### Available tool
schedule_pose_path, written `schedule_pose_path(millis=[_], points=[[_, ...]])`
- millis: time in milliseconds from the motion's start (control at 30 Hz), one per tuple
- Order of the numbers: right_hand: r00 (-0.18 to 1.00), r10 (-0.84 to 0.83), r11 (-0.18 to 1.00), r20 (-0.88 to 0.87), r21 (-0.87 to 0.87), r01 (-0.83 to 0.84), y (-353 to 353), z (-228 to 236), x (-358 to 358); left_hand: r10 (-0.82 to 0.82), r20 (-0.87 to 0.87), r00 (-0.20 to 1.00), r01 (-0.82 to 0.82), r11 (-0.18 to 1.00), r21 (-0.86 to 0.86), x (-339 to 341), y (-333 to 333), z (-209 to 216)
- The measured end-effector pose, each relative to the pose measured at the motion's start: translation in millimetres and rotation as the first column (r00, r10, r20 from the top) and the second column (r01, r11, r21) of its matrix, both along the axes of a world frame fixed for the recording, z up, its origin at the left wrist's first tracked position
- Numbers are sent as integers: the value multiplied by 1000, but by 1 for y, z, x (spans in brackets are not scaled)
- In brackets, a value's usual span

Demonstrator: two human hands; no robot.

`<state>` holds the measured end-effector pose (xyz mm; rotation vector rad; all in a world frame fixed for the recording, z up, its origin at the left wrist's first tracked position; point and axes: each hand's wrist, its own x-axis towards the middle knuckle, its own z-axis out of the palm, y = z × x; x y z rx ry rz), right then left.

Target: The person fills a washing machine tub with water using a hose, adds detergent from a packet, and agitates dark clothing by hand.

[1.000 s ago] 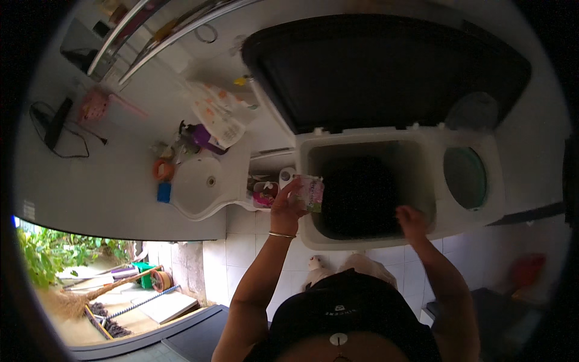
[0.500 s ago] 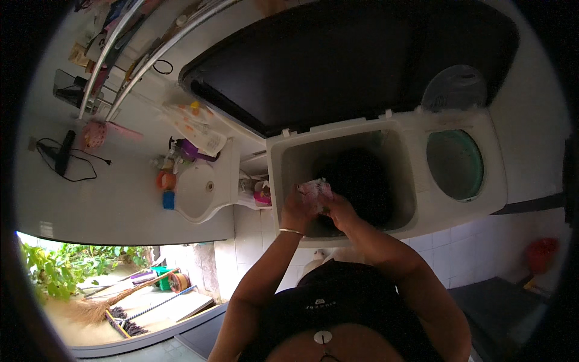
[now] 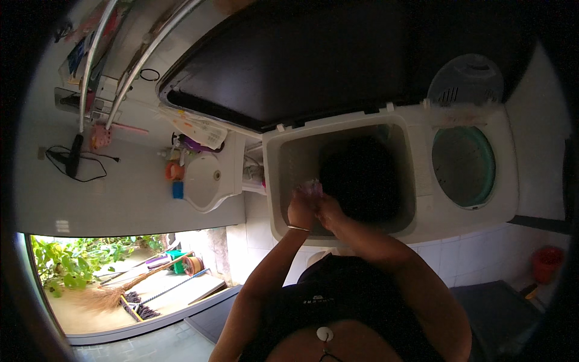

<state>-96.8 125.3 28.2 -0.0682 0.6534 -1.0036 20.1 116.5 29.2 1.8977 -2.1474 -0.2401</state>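
Both of my hands are together over the wash tub [image 3: 297, 158] of a white twin-tub washing machine [image 3: 423, 211], near its front left side. Between them is a small pink-and-white packet [image 3: 311, 187], blurred and crumpled-looking. My left hand [image 3: 300, 210], with a bangle at its wrist, is closed on the packet from the left. My right hand [image 3: 329, 210] is closed at the packet's lower right. A dark mass [image 3: 362, 181] fills much of the tub; I cannot make out what it is. The packet's lower part is hidden by my fingers.
The machine's large dark lid [image 3: 313, 60] stands raised behind the tub. At right is the round spin tub [image 3: 461, 166], its grey cover [image 3: 467, 78] lifted. A washbasin [image 3: 202, 178] lies left. A broom [image 3: 108, 295] and mop [image 3: 142, 309] lie beyond the doorway; a red bucket [image 3: 547, 264] is far right.
The packet has gone from spread and flat to more bunched between my hands, which have come closer together. The view has shifted slightly.
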Motion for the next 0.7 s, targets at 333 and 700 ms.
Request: schedule_pose_path(millis=[333,700], points=[[979,40,986,200,151,-71,-9,-21,-3,-141,-134,981,174,946,275,-23,16,22],[937,-25,997,349,-55,47,-9,4,-14,-497,249,831,474,868,150,-12,-27,34]])
